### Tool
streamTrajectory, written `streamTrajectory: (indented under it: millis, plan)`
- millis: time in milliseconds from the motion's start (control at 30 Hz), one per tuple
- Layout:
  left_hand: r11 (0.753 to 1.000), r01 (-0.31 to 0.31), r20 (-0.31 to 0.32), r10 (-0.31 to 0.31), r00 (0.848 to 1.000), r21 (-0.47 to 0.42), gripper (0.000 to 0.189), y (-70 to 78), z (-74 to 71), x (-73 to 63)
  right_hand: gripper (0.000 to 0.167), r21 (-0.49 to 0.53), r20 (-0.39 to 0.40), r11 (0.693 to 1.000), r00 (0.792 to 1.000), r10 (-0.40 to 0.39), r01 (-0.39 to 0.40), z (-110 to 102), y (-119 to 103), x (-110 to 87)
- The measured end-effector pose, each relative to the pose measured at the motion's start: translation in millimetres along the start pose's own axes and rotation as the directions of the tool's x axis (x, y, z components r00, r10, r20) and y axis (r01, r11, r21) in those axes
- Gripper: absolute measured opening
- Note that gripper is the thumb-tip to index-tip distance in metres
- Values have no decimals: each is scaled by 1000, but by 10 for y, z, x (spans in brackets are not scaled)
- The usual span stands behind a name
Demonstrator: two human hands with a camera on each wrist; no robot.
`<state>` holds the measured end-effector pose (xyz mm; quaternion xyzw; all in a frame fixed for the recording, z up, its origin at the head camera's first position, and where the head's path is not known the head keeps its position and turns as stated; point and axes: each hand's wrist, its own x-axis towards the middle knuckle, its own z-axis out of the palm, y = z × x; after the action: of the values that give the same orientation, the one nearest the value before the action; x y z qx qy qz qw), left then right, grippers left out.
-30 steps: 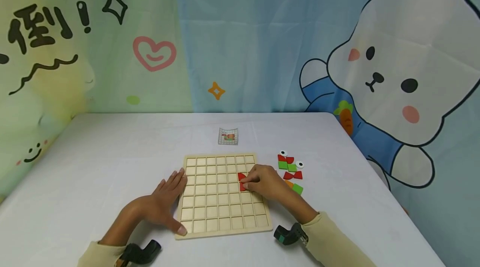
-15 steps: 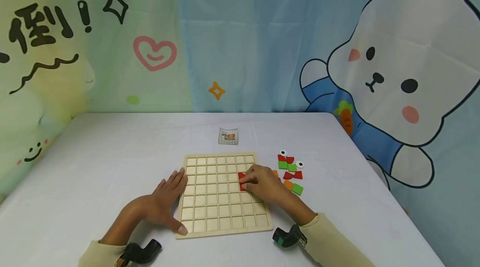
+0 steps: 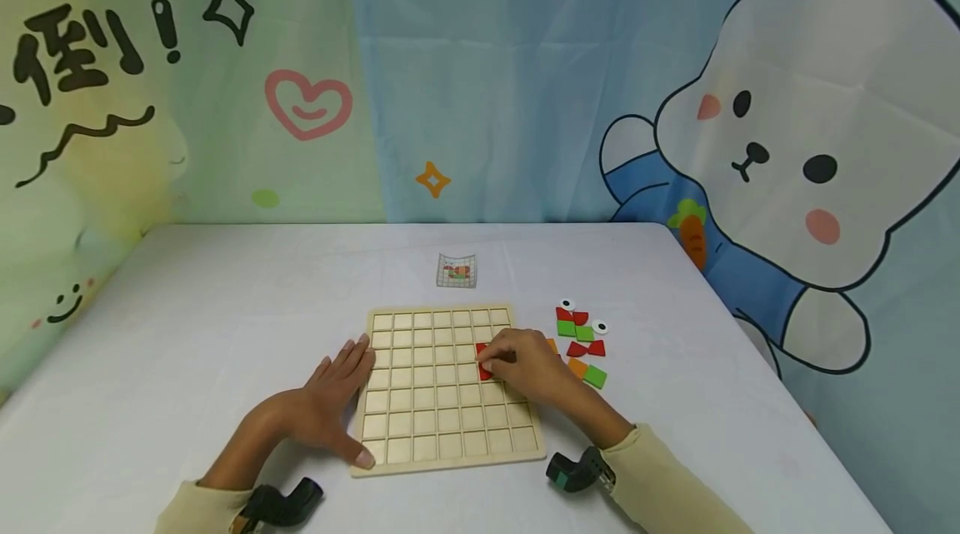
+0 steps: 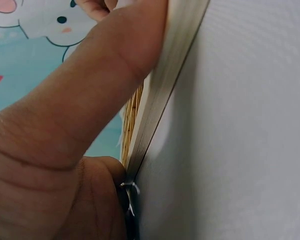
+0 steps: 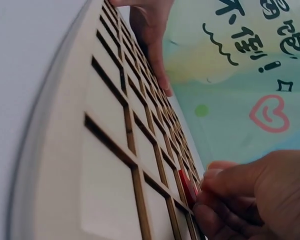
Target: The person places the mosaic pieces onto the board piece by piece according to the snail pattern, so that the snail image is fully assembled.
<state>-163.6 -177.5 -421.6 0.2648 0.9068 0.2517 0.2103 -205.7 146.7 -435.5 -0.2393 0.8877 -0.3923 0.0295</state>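
A wooden grid board (image 3: 420,426) lies on the white table. My left hand (image 3: 322,409) rests along its left side, fingers spread, with the thumb on the near left corner; the left wrist view shows that thumb (image 4: 105,75) against the board's edge. Over the board's right half, my right hand (image 3: 521,363) has thumb and index finger together at a red piece (image 3: 482,348) in the grid. Just below it a second red piece (image 3: 485,373) shows, partly covered by the fingers. Close up in the right wrist view, the fingertips touch the red piece (image 5: 188,187) and hide most of it.
Right of the board lie loose pieces: red ones (image 3: 596,348), green ones (image 3: 595,376), orange ones (image 3: 577,367) and two round eye pieces (image 3: 599,327). A small picture card (image 3: 457,271) lies beyond the board. A printed curtain (image 3: 480,101) hangs behind the table.
My right fingers have shifted very slightly at the red pieces, and an orange piece behind the hand has come into sight. The left hand and board stay put.
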Motion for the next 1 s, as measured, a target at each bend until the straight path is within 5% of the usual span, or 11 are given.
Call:
streamTrajectory:
  millis: [300, 1000]
  plan:
    - [999, -40, -21, 39, 999, -19, 138, -65, 34, -7, 10, 159, 11, 985, 998, -62, 60, -36, 66, 26]
    - [1000, -5, -6, 5, 1000, 0, 137, 9, -2, -1, 14, 48, -147, 997, 986, 73, -67, -544, 298, -204]
